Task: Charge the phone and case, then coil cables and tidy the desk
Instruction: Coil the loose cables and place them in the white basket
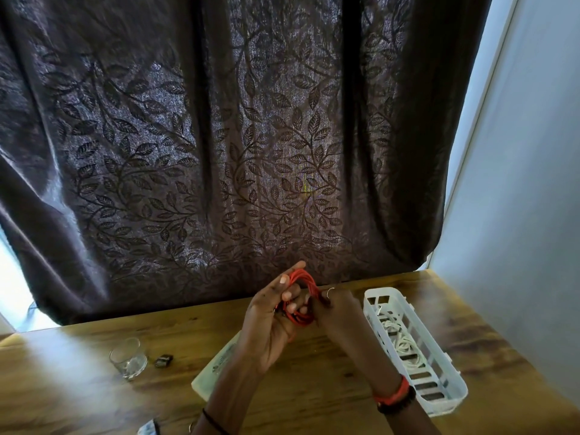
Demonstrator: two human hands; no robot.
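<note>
A red cable (302, 279) is wound into a small coil and held up above the wooden desk (78, 400). My left hand (271, 318) grips the coil, its fingers through the loops and the index finger pointing up. My right hand (337, 309) pinches the coil's right side near a dark end. A white slotted basket (452, 384) stands to the right of my hands, with a coiled white cable (403, 343) inside. A pale green flat case (208, 376) lies under my left forearm, partly hidden.
A clear glass (128, 359) and a small dark plug (164, 361) sit on the left of the desk. A dark leaf-patterned curtain (219, 136) hangs behind the desk, a pale wall (518, 183) on the right. A small object (149, 430) shows at the bottom edge.
</note>
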